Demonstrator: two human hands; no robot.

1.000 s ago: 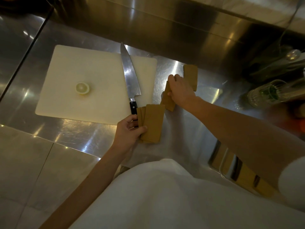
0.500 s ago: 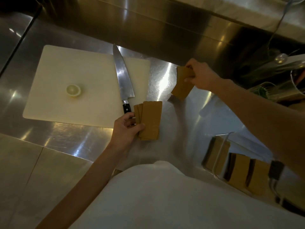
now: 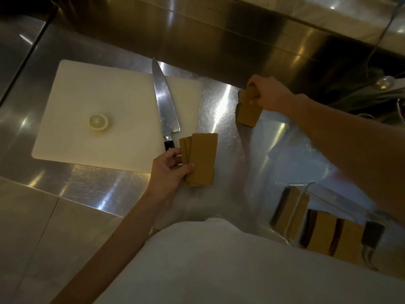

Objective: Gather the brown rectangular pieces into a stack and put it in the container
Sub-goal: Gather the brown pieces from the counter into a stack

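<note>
One steel counter [image 3: 219, 110] fills the frame, its surface brushed and reflective, with seams visible at the left edge. At centre left, one cutting board [image 3: 87, 102] is laid flat; it is pale, smooth and square with rounded corners. One round citrus slice [image 3: 98, 122] is seen on the board, left of its middle. One knife [image 3: 164, 102] is laid along the board's right edge, the polished blade pointing to the upper part of the frame and the dark handle toward the bottom.

Just right of the knife handle, the left hand [image 3: 169, 170] is closed on a fanned stack of brown pieces [image 3: 201, 159]: the thumb is pressed on the top face and the fingers are curled behind. Three overlapping edges can be counted; the pieces are flat, thin, matte and rectangular.

At upper right of centre, the right hand [image 3: 268, 93] is clenched over the top of a second group of brown pieces [image 3: 249, 110], held on end with the lower edge at the counter. The count in this group cannot be told.

At lower right, one clear container [image 3: 295, 216] with a rounded rim is seen; three stacks of brown pieces are counted standing in it [image 3: 324, 231], partly blurred.

A white garment [image 3: 219, 264] covers the lower frame.
</note>
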